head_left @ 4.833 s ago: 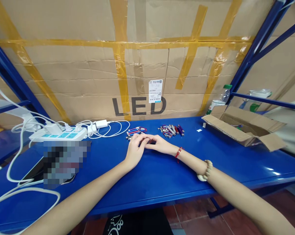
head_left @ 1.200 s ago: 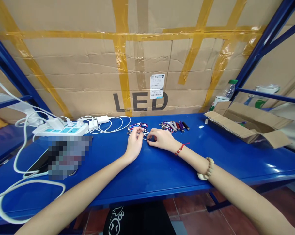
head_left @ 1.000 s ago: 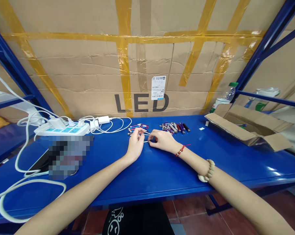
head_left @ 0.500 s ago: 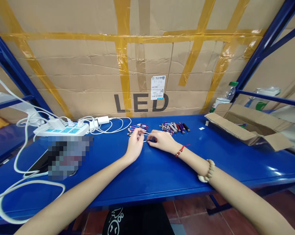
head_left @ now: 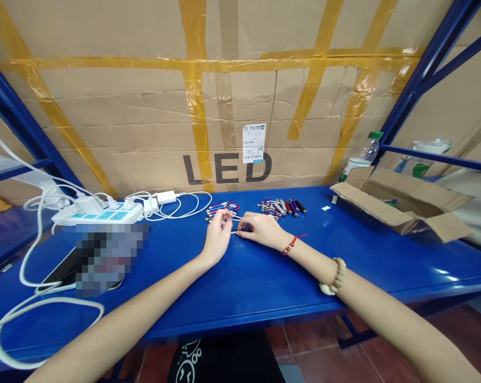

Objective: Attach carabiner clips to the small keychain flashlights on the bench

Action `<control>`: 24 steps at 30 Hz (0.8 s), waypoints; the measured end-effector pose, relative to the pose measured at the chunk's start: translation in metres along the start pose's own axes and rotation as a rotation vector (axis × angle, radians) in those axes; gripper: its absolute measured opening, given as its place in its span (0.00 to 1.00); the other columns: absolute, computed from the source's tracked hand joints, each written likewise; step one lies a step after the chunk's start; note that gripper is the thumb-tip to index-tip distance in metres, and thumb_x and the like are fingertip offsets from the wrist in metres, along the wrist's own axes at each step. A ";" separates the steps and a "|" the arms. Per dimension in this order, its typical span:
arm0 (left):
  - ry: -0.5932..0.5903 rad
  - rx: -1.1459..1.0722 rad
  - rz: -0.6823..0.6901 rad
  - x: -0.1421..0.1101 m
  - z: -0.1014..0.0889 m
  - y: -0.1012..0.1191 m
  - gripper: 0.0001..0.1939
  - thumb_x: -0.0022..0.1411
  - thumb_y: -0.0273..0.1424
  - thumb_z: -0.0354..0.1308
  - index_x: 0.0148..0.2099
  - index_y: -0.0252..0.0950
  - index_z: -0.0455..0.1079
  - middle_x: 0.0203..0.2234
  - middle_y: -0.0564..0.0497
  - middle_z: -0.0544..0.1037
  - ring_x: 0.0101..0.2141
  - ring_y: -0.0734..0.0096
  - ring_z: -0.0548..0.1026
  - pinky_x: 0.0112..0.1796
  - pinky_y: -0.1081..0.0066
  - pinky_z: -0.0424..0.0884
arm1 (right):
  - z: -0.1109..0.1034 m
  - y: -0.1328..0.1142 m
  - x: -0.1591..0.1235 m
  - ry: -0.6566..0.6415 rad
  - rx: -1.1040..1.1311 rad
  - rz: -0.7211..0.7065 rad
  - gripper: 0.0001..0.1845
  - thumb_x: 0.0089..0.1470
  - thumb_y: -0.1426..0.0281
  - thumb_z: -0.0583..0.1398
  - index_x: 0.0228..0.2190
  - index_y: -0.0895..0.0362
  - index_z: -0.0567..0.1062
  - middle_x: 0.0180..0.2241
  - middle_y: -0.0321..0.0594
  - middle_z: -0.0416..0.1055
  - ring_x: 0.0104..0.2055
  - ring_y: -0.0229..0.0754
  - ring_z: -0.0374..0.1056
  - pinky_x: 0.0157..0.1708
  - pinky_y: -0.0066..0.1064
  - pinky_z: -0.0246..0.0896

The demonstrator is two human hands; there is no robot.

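Observation:
My left hand [head_left: 217, 238] and my right hand [head_left: 259, 230] meet on the blue table [head_left: 240, 276], fingertips pinched together over a small thin silvery item [head_left: 234, 229] between them. Just beyond the fingers lies a small heap of keychain-like metal pieces [head_left: 223, 208] with red and blue parts. A second heap of similar small pieces [head_left: 279, 206] lies further right. My right wrist wears a red string bracelet and a beaded bracelet.
A white power strip [head_left: 99, 214] with plugs and coiled white cables [head_left: 176, 205] sits at the left. A blurred flat device [head_left: 100, 255] lies near it. An open cardboard box [head_left: 400, 205] and a plastic bottle [head_left: 360, 159] stand at the right. A taped cardboard wall [head_left: 228, 106] closes the back.
Both hands have stayed together at the same spot near the left heap, with only slight finger movement; the view shifted a little.

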State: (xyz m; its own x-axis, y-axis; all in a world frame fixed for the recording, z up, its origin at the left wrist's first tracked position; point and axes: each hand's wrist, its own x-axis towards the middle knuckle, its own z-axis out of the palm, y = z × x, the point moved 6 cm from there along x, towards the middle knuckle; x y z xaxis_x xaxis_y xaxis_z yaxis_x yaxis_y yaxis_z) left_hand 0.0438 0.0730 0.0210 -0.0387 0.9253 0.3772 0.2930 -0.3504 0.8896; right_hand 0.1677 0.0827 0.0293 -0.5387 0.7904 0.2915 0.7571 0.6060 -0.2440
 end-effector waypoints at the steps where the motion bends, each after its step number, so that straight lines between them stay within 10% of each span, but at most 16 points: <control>1: 0.002 0.001 0.003 0.000 0.000 0.000 0.04 0.58 0.24 0.49 0.34 0.37 0.63 0.30 0.53 0.70 0.26 0.75 0.66 0.31 0.75 0.64 | 0.000 0.000 0.000 0.000 0.001 0.002 0.09 0.54 0.62 0.59 0.32 0.54 0.76 0.35 0.35 0.72 0.34 0.36 0.68 0.25 0.25 0.48; 24: -0.013 0.018 0.034 0.001 0.000 0.002 0.04 0.56 0.25 0.49 0.31 0.37 0.64 0.29 0.54 0.71 0.25 0.75 0.64 0.32 0.74 0.63 | 0.002 0.001 0.001 0.002 0.034 -0.030 0.08 0.53 0.64 0.59 0.32 0.54 0.76 0.34 0.36 0.72 0.34 0.36 0.68 0.27 0.24 0.51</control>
State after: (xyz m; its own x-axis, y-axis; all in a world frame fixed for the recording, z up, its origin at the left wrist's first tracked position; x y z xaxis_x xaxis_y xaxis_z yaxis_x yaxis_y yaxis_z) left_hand 0.0445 0.0729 0.0226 -0.0164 0.9149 0.4033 0.3115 -0.3786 0.8715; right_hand 0.1671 0.0849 0.0275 -0.5602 0.7716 0.3013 0.7274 0.6322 -0.2667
